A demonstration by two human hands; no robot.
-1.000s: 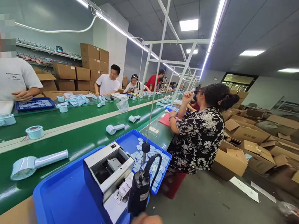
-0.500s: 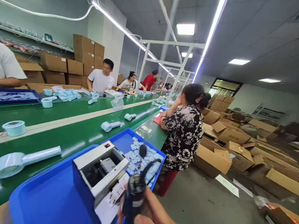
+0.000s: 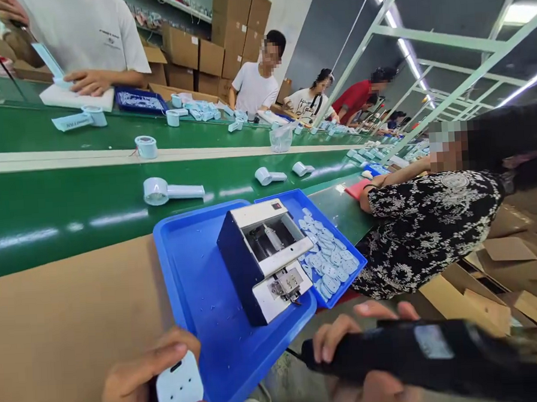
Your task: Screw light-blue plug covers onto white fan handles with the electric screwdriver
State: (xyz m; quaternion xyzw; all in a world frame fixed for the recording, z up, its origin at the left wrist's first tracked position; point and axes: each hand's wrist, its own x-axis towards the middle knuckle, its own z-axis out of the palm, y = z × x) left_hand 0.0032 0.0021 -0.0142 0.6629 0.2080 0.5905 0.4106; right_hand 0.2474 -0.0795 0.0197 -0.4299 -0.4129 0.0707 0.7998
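Pinching round-cornered, hole-dotted plastic plate (image 3: pixel 179 382)

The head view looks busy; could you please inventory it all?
bench: one, green, middle
large tray: one, blue, centre
machine: one, white and dark, in large tray
small tray: one, blue, beside machine
loose plates: many, bluish, in small tray
handled parts: several, bluish, on bench
bag: one, clear, on bench
far tray: one, navy, on bench
work surface: one, brown, lower left
cartons: many, brown, back and right
people: several, mixed clothing, along bench
lights: several, white, overhead
held plate: one, bluish, lower left
tool: one, black, lower right
left hand: one, around held plate
right hand: one, gripping tool
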